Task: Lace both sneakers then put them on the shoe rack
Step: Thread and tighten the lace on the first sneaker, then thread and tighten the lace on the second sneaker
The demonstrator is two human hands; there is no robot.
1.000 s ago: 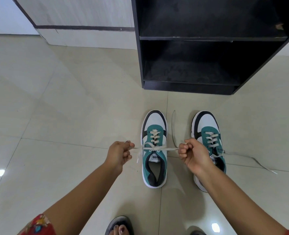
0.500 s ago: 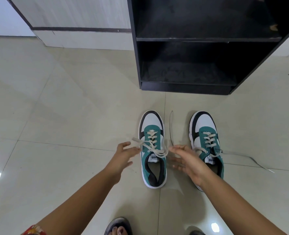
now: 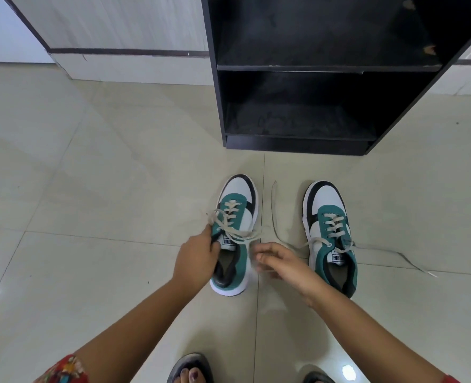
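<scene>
Two teal, white and black sneakers stand on the tiled floor, toes toward the black shoe rack (image 3: 298, 69). The left sneaker (image 3: 238, 194) has its white lace crossed up the eyelets, with loose ends lying over the tongue. My left hand (image 3: 197, 258) grips this sneaker's left side at the collar. My right hand (image 3: 281, 262) hovers beside its right edge, fingers curled and apart, holding nothing. The right sneaker (image 3: 329, 217) is laced too, and its long lace ends (image 3: 394, 254) trail untied across the floor on both sides.
The rack's two shelves hold nothing that I can see; its bottom shelf (image 3: 298, 125) is just above the floor. A pale cabinet (image 3: 118, 31) stands at the back left. My sandalled foot (image 3: 190, 369) is at the bottom edge.
One second ago both hands pulled the left sneaker's lace ends taut sideways. They let go; my left hand has now closed on the sneaker's side and my right has moved in beside it.
</scene>
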